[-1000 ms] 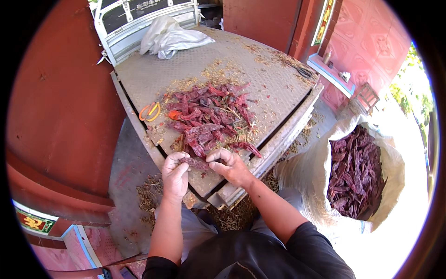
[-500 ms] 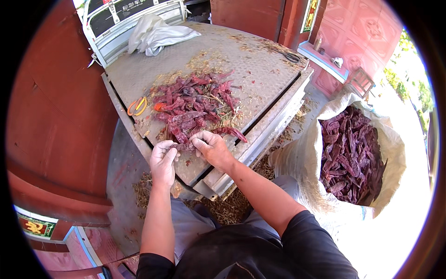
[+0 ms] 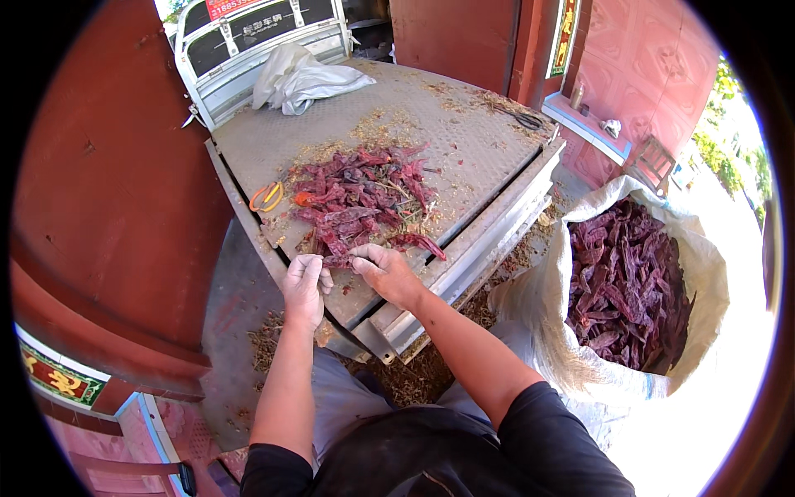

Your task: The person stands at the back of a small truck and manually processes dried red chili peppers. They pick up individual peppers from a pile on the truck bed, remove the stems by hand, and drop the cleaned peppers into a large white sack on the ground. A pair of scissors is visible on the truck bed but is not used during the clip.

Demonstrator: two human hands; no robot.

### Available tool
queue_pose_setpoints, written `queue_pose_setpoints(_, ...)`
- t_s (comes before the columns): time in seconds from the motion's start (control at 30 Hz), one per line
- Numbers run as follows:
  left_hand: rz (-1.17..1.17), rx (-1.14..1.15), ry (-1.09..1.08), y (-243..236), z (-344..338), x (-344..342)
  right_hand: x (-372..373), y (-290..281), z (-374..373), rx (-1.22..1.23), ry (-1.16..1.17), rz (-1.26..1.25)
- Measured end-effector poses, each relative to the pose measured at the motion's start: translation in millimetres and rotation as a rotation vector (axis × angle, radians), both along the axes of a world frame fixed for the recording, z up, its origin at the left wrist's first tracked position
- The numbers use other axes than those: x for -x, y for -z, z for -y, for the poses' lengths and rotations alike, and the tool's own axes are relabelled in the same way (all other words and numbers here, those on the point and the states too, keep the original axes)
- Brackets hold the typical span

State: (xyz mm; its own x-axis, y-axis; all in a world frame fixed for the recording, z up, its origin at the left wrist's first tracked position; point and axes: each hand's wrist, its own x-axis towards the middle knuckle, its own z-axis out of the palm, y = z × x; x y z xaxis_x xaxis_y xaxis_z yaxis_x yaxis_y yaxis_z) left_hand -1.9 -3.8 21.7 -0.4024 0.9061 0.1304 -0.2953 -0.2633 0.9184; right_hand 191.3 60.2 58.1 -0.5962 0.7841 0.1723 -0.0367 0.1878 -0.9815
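Over the near edge of the truck bed (image 3: 273, 128), a dried red chili pepper (image 3: 338, 262) is held between my two hands. One end is pinched by the closed fingers of my left hand (image 3: 305, 286). My right hand (image 3: 389, 275) grips the other end between thumb and fingers. Just beyond them lies a heap of dried chili peppers (image 3: 352, 195), dark red and wrinkled, with stems and bits among them. A brighter orange-red piece (image 3: 304, 199) sits at the heap's left side. Another pepper (image 3: 418, 242) rests near the bed edge, beyond my right hand.
Scissors with orange-yellow handles (image 3: 267, 197) lie left of the heap; dark-handled scissors (image 3: 527, 119) are at the far right. A crumpled white sack (image 3: 306, 79) rests by the cab. To my right stands a large open sack (image 3: 700, 273) filled with dried peppers (image 3: 625, 290).
The whole view has shifted slightly, so the truck bed appears lower and farther right. Both hands keep hold of the pepper, and my left hand has turned a little.
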Motion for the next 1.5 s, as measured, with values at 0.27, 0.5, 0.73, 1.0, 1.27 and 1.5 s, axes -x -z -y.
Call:
queue_pose_setpoints(0.27,-0.018,0.027,0.012,-3,-1,-4,0,9,-5,0.116,-0.082,-0.001)
queue_pose_setpoints(0.5,-0.250,0.146,0.030,-9,3,-9,5,3,3,0.115,-0.125,-0.067)
queue_pose_setpoints(0.73,-0.195,0.039,0.141,-6,7,-16,6,4,0,0.226,-0.129,-0.106)
queue_pose_setpoints(1.0,-0.339,0.017,0.149,0,3,-15,6,-1,1,0.220,-0.093,-0.031)
queue_pose_setpoints(1.27,-0.363,0.087,0.084,0,2,-11,6,-9,2,0.227,-0.174,-0.011)
queue_pose_setpoints(1.5,-0.244,0.064,0.070,-4,5,-11,0,-6,-1,0.227,-0.150,0.012)
